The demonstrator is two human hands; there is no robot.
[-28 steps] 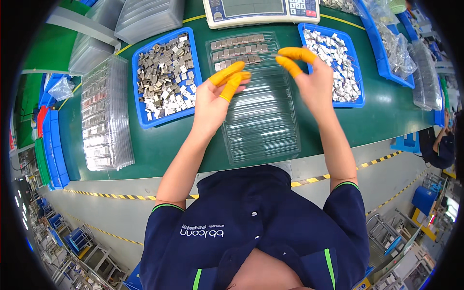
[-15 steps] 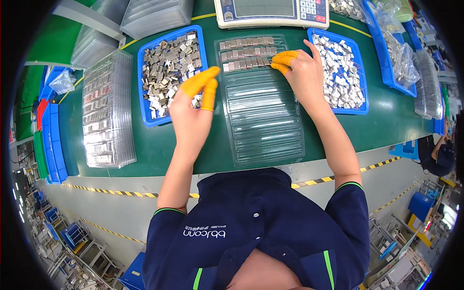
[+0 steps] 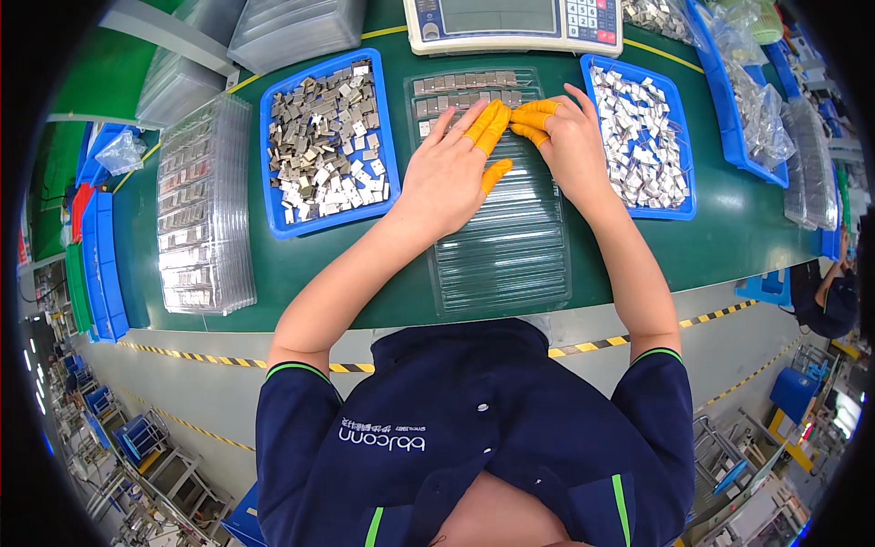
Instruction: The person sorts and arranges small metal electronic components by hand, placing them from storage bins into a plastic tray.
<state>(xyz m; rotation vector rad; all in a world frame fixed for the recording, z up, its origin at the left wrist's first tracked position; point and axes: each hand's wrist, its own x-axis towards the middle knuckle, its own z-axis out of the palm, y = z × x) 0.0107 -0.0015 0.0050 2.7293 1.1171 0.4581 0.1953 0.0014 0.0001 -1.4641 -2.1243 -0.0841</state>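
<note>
A clear plastic ribbed tray (image 3: 501,264) lies in front of me, with rows of small grey metal connector pieces (image 3: 467,82) in its far slots. Yellow finger covers are on several of my fingers. My left hand (image 3: 447,178) reaches over the tray, its fingers stretched toward the third row and its thumb held apart. From the right, my right hand (image 3: 574,141) meets it there, thumb and fingertips pinched together. Whatever lies between those tips is hidden. Part of the third row is covered by my left fingers.
Left of the tray stands a blue bin (image 3: 392,196) of grey metal pieces; right of it, another blue bin (image 3: 688,196) of white pieces with wires. A scale (image 3: 510,41) sits at the back. Stacked filled clear trays (image 3: 205,210) stand far left.
My left hand has moved right, from beside the left bin to over the tray, with its fingertips now meeting the right hand's. The right hand stays almost in place.
</note>
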